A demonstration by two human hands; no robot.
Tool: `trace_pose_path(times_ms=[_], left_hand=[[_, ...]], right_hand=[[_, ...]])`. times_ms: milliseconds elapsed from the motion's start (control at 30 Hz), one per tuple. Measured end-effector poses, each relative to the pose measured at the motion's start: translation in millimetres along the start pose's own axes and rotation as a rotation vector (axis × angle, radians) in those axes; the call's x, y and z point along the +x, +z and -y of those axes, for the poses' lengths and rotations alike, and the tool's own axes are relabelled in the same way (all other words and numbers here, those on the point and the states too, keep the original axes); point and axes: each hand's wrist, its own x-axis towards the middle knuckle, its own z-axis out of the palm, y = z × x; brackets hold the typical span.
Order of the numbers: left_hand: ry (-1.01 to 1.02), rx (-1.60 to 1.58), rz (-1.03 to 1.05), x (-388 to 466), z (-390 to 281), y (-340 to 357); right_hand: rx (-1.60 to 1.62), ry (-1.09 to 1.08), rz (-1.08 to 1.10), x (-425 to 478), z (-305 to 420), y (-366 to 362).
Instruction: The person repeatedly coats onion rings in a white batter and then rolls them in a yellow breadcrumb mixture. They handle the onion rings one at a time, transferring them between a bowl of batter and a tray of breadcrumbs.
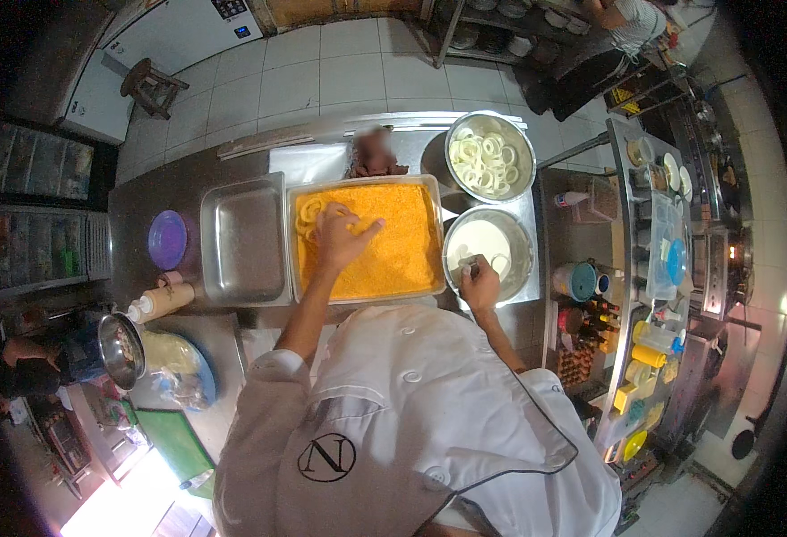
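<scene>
My left hand (341,240) is over a rectangular tray (366,301) of orange breadcrumbs (393,262). Its thumb is spread away from the fingers, which reach down beside crumb-coated rings (310,213) in the upper left corner. At the near left side of a metal bowl of creamy white batter (479,240), my right hand (481,285) has its fingertips bunched inside the rim. Whether they hold anything is unclear. A pale ring (499,262) lies in the batter just right of those fingers. Beyond, another metal bowl (531,161) contains many sliced onion rings (486,161).
Left of the crumbs sits a bare steel pan (244,245), then a purple plate (167,239). Squeeze bottles (165,302) and a small metal bowl (122,350) are at lower left. A crowded steel shelf (625,295) runs along the right. Another person (635,27) stands at upper right.
</scene>
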Motion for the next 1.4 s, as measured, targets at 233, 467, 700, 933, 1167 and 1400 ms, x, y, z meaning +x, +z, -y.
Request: trace_pose_path(times_ms=[233,467,700,933,1167,1400], left_hand=[[-0.130,0.224,-0.346,28.0,44.1,-43.8],[-0.044,0.383,-0.331,22.9,83.5,-20.4],[0.066,0.377,-0.500,4.4,77.5,-24.4],[0.019,0.388,-0.404,-29.7,76.1,-12.1],[0.018,0.247,-0.370,-61.2,88.2,4.8],[-0.008,0.244,-0.397,-84.0,87.9,32.6]], right_hand=[[0.020,-0.016,-0.012,-0.3,3.0,0.2],[0.044,-0.092,-0.146,-2.7,-10.0,2.2],[-0.325,0.007,-0.217,18.2,-9.9,-26.7],[-0.664,-0.020,-0.105,45.5,-69.9,-15.9],[-0.426,-0.022,0.148,43.3,-23.0,-66.7],[-0.125,-0.230,0.271,33.0,-15.2,-38.6]])
